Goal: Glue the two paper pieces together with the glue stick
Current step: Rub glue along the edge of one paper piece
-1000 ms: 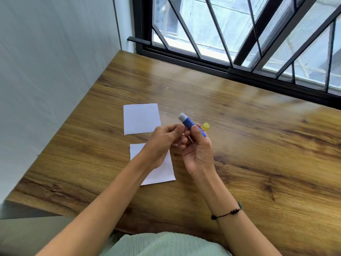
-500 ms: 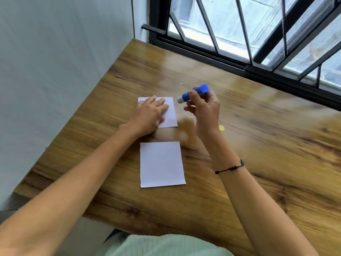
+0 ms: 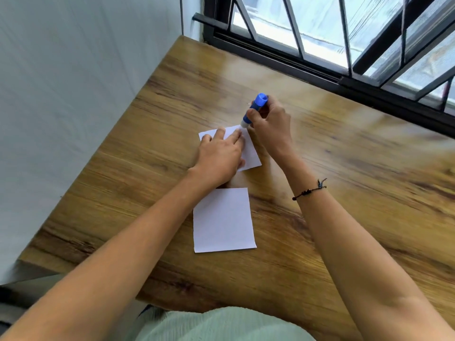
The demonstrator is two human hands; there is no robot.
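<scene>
A second paper (image 3: 224, 220) lies on the surface (image 3: 344, 193), nearer than the fingers. The far paper (image 3: 251, 153) is pinned by the flat left hand (image 3: 219, 158); the glue stick (image 3: 253, 110) (tip touching the paper's far corner) is gripped by the right hand (image 3: 269, 126).

Legible text, labels, brands, numbers, signs: none that I can read from my feed.

- Blue plastic glue stick (image 3: 253, 111): I see no print on its barrel.
- Far white paper sheet (image 3: 251, 153): visible part blank.
- Near white paper sheet (image 3: 223, 220): blank.
- Brown wood-grain table (image 3: 357, 193): I find no marking on it.
</scene>
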